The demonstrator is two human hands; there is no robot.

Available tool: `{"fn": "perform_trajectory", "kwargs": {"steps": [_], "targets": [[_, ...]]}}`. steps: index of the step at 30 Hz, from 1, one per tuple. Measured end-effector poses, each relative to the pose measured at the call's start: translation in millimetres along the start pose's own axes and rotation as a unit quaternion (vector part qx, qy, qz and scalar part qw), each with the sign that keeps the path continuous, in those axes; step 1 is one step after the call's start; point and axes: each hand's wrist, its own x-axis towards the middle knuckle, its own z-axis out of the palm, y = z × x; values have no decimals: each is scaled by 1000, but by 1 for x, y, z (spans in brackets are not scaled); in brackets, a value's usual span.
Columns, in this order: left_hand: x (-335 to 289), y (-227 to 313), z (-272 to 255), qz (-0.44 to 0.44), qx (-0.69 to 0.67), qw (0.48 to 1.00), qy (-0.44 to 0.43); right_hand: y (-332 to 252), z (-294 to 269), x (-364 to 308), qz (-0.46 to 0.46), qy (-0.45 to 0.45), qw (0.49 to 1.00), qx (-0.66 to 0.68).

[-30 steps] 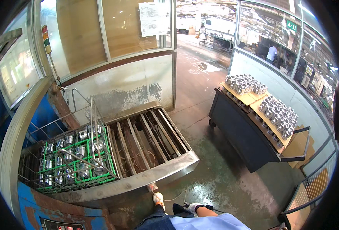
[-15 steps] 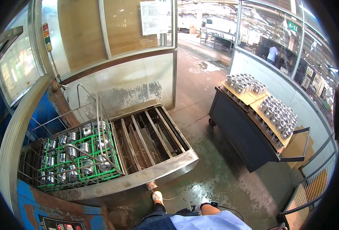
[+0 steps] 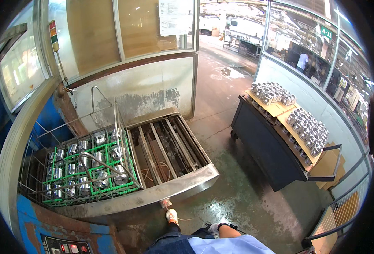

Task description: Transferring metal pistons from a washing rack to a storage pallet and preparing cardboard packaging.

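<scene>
At the lower edge, my right hand [image 3: 213, 229] is held close to my body in a pale glove. It is small and partly hidden, so its fingers and anything in them cannot be made out. My left hand is out of view. Nearest to me on the left, a wire basket [image 3: 141, 181] with upright handles sits on a metal-framed conveyor [image 3: 187, 180]. Green dividers [image 3: 94, 170] part the basket into cells that hold several shiny metal pistons [image 3: 97, 158]. My shoe [image 3: 172, 216] is on the floor beside a small reddish pedal-like piece [image 3: 165, 203] at the conveyor's front.
Bare rails [image 3: 165, 148] cross the conveyor right of the basket. A dark wheeled cart [image 3: 254, 144] at right carries many similar metal parts [image 3: 305, 127] on cardboard. A blue, rusted control box [image 3: 68, 245] stands lower left. Glazed partitions flank a passage; a person [image 3: 302, 61] is beyond the glass.
The basket has shifted slightly right and upward on the conveyor, and the rails beside it look a little displaced. The whole view has also moved slightly. My right arm stays close to my body.
</scene>
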Motion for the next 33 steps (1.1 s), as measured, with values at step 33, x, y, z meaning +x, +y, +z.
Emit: {"fn": "perform_trajectory", "kwargs": {"steps": [33], "targets": [[71,-25,-80,-91,-21,990,-109,-245,-148,-154,-460,273,821,199]]}}
